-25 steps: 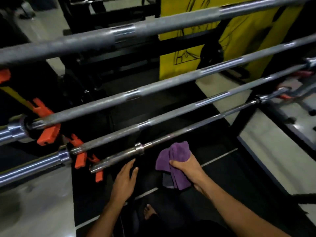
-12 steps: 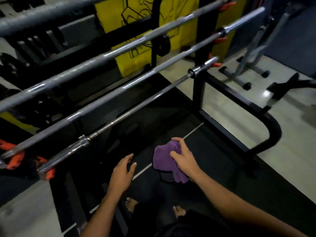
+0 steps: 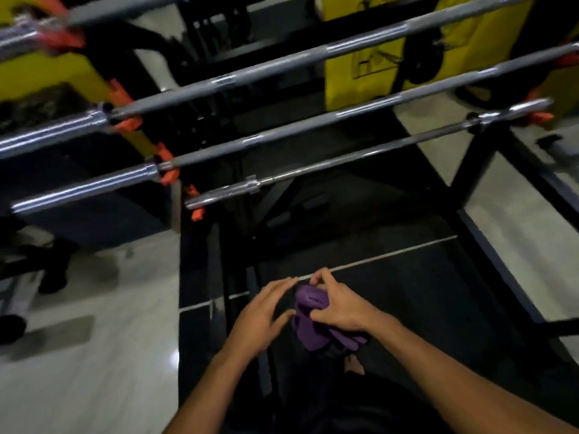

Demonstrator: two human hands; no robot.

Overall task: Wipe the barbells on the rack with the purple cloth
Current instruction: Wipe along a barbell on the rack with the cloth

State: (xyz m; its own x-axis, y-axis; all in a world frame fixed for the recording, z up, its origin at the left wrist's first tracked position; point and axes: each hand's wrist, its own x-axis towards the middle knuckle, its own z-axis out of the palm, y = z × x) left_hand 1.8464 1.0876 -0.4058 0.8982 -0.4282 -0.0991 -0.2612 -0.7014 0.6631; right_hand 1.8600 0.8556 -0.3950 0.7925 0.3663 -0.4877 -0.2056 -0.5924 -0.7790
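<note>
Several grey steel barbells lie slanted across a black rack, held in orange hooks (image 3: 169,175). The nearest barbell (image 3: 360,158) is the thinnest; a thicker barbell (image 3: 282,133) runs above it. My right hand (image 3: 340,308) is shut on the bunched purple cloth (image 3: 308,321), low in the view and well below the nearest barbell. My left hand (image 3: 261,311) hovers just left of the cloth with fingers spread, its fingertips close to the fabric; I cannot tell whether they touch it.
The black rack frame (image 3: 479,170) stands on a dark floor mat (image 3: 407,292) with white lines. Pale shiny tile floor (image 3: 94,355) lies on both sides. A yellow board (image 3: 354,67) stands behind the bars. My bare foot (image 3: 354,364) shows beneath the cloth.
The view has swung left and pulled back from the rack. My hands have dropped and come together, and my left hand has closed in on the cloth held by my right.
</note>
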